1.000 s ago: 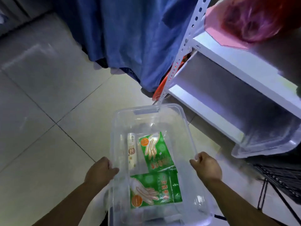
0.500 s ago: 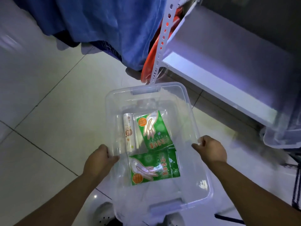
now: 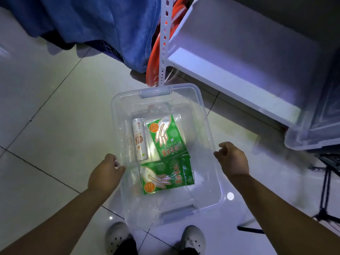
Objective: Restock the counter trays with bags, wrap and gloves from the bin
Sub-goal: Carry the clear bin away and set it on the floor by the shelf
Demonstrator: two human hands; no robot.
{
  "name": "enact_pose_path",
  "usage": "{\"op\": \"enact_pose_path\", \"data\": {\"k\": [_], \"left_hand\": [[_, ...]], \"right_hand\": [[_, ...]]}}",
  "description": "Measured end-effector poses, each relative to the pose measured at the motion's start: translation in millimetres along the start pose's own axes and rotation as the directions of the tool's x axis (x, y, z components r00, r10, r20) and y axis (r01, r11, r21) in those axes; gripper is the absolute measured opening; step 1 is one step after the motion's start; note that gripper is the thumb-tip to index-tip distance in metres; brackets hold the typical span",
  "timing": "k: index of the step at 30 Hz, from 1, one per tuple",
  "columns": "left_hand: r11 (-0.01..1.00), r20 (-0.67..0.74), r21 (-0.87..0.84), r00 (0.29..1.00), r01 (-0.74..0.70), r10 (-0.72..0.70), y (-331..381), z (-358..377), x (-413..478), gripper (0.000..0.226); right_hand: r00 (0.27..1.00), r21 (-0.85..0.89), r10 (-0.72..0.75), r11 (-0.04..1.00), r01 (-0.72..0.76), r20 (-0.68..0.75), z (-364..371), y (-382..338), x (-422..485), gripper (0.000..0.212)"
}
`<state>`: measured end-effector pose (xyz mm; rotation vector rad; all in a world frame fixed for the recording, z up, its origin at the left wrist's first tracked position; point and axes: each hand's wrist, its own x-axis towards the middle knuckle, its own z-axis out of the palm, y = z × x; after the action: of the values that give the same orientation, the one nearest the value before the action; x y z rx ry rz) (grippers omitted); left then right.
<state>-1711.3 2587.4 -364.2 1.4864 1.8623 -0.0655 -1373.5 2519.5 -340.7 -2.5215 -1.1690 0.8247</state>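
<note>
A clear plastic bin (image 3: 206, 126) is low over the tiled floor in front of my feet. Inside lie two green glove packs (image 3: 168, 137) (image 3: 166, 176) and a white roll of bags or wrap (image 3: 140, 139) along the left side. My left hand (image 3: 105, 173) is at the bin's left rim with its fingers curled over the edge. My right hand (image 3: 232, 160) is beside the right rim, fingers loose and apart, just off the plastic. Whether the bin rests on the floor I cannot tell.
A white metal shelf unit (image 3: 230, 78) with a perforated post (image 3: 163, 43) stands right behind the bin. Blue cloth (image 3: 95, 24) hangs at the back left, with an orange object (image 3: 153, 59) beside the post. Another clear bin (image 3: 312, 137) and a black stand (image 3: 325, 196) are on the right.
The bin has come lower and further out from my body, and my shoes have come into view. My right hand has loosened from the right rim; the left stays on its rim.
</note>
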Motion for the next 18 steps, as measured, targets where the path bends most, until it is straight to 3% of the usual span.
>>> {"op": "enact_pose_path", "data": {"k": [4, 6, 10, 12, 14, 15, 16, 18], "left_hand": [[0.997, -0.006, -0.011, 0.997, -0.079, 0.079, 33, -22, -29, 0.016], [0.991, 0.007, -0.041, 0.992, -0.128, 0.128, 61, -31, -45, 0.012], [0.958, 0.063, -0.124, 0.962, -0.258, 0.267, 123, -44, -74, 0.025], [0.939, 0.086, -0.169, 0.944, -0.3, 0.317, 150, -48, -86, 0.031], [0.917, 0.095, -0.188, 0.923, -0.352, 0.374, 172, -50, -95, 0.033], [0.902, 0.098, -0.196, 0.908, -0.383, 0.407, 182, -50, -99, 0.034], [0.889, 0.099, -0.201, 0.894, -0.412, 0.437, 191, -49, -102, 0.034], [0.871, 0.099, -0.201, 0.875, -0.449, 0.474, 206, -49, -106, 0.035]], "right_hand": [[0.972, 0.166, -0.021, 0.984, 0.061, -0.232, -61, -4, -32, 0.021], [0.913, 0.27, -0.009, 0.954, 0.13, -0.408, -103, -9, -46, 0.017], [0.636, 0.135, -0.108, 0.937, 0.322, -0.764, -193, -16, -59, 0.019], [0.499, 0.125, -0.067, 0.932, 0.341, -0.864, -231, -15, -58, 0.021], [0.41, 0.188, 0.041, 0.926, 0.326, -0.911, -257, -12, -54, 0.027], [0.407, 0.233, 0.097, 0.925, 0.3, -0.908, -267, -11, -50, 0.032], [0.451, 0.281, 0.146, 0.927, 0.249, -0.881, -273, -9, -44, 0.036], [0.611, 0.343, 0.213, 0.934, 0.103, -0.762, -278, -5, -29, 0.034]]}}
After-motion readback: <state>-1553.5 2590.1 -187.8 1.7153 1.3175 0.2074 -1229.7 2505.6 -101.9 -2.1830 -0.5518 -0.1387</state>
